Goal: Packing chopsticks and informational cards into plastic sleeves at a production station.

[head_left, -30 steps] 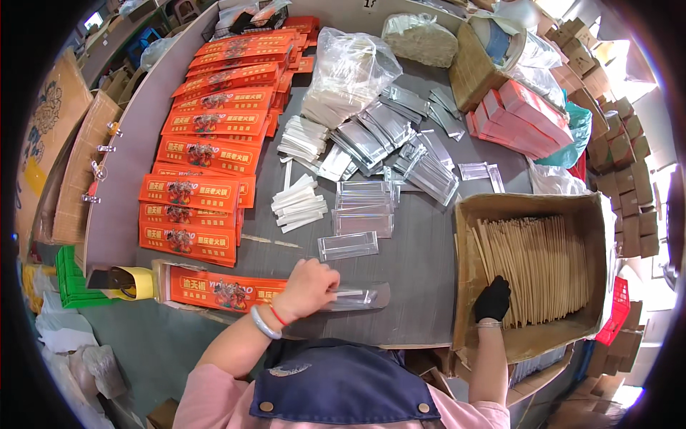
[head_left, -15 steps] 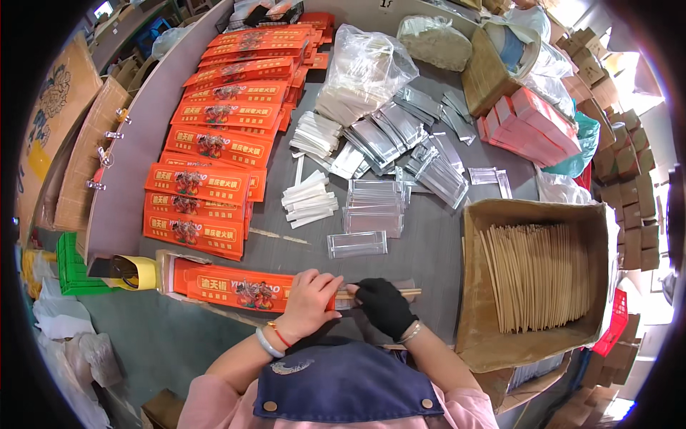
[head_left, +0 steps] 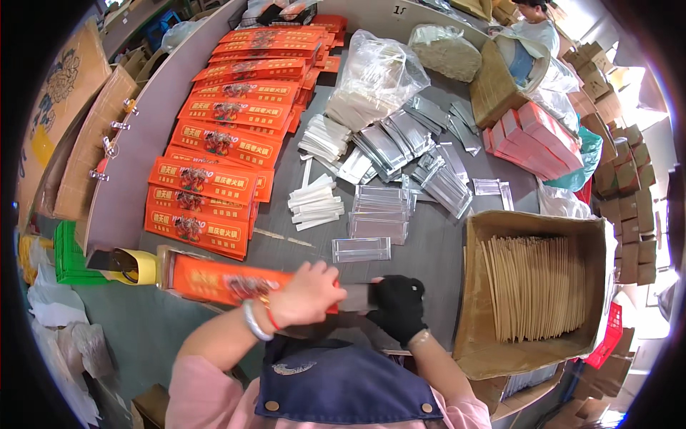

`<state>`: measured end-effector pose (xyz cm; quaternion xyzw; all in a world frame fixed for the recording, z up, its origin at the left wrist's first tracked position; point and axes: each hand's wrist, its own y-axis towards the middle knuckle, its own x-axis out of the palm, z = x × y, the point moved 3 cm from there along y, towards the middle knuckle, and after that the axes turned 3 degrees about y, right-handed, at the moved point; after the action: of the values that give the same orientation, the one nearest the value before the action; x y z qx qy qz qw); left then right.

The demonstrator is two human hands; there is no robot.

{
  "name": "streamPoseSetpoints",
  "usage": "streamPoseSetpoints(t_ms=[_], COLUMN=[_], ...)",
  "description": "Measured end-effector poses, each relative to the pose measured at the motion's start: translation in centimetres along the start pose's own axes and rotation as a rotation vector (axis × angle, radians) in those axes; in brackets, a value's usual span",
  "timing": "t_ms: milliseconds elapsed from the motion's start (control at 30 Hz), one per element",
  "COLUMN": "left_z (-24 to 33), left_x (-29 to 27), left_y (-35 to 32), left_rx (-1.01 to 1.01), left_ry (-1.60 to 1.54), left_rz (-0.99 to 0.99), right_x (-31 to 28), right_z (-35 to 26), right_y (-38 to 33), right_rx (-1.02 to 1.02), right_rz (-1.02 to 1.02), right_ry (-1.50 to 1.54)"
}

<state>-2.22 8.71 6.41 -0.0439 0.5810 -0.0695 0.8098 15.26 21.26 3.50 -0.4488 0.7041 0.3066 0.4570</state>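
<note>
Close to my body lies a long red printed paper sleeve point(head_left: 221, 280), its left end in a cardboard holder point(head_left: 166, 268). My left hand point(head_left: 306, 294), bare, is curled over the sleeve's right end, its fingers closed and slightly blurred. A thin greyish see-through strip point(head_left: 355, 297) shows between my hands at the sleeve's mouth; its exact kind is unclear. My right hand point(head_left: 398, 309), in a black glove, closes round the strip's right end. Beyond my hands lie a flat clear packet point(head_left: 361, 249) and several white paper-wrapped slips point(head_left: 314, 203).
Red sleeves point(head_left: 225, 146) are heaped along the left board. Clear packets point(head_left: 379, 214) and a plastic bag point(head_left: 375, 75) fill the middle. At right stands a cardboard box point(head_left: 475, 343) of wooden chopsticks point(head_left: 536, 289); pink-red packs point(head_left: 536, 139) lie behind it. A person point(head_left: 536, 28) is at far right.
The chopstick ends that stuck out past my right hand no longer show. My right hand has shifted slightly right and down; the left has turned more onto its side. A person appears at far right.
</note>
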Motion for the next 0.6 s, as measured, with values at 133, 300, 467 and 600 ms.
streamPoseSetpoints(t_ms=[133, 300, 467, 600], left_z=[-7.8, -4.3, -2.2, -2.5], left_x=[-5.6, 1.9, 7.3, 7.0], left_y=[-1.3, -5.0, -5.7, -5.5], left_rx=[-0.229, -0.580, -0.735, -0.727], left_ry=[0.158, -0.022, -0.236, -0.318], left_rz=[0.296, 0.410, 0.371, 0.381], right_x=[-2.6, -3.1, -3.4, -2.4], right_z=[3.4, 1.5, 0.3, 0.0], right_y=[-2.0, -1.8, -1.7, -1.4], right_rx=[0.318, 0.175, 0.073, -0.019], right_rz=[0.145, 0.105, 0.040, -0.047], right_ry=[0.157, 0.032, -0.055, -0.050])
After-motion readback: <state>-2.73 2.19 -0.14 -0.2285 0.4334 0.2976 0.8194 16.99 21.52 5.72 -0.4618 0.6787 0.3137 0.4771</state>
